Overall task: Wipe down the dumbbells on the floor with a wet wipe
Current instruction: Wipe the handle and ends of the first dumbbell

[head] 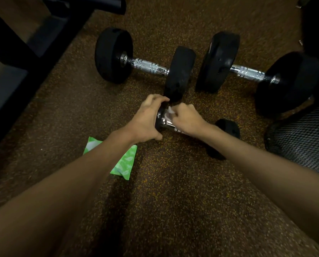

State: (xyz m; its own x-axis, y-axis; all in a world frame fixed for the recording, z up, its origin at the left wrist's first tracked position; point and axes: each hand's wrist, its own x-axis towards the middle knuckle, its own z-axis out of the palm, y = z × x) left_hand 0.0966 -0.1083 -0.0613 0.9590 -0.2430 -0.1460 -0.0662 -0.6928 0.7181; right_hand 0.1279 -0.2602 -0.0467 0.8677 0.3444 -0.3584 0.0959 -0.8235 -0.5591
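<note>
Three black dumbbells with chrome handles lie on the speckled brown floor. The small near dumbbell (227, 129) lies under both hands. My left hand (147, 119) grips its left end, fingers curled over the black head. My right hand (186, 117) holds a white wet wipe (170, 113) wrapped against the chrome handle. A larger dumbbell (145, 65) lies beyond at centre left, and another large dumbbell (251, 71) at the right. The near dumbbell's left head is mostly hidden by my left hand.
A green wet-wipe packet (125, 162) lies on the floor under my left forearm. Black equipment frame (25, 43) runs along the left. A black mesh object (303, 138) stands at the right edge.
</note>
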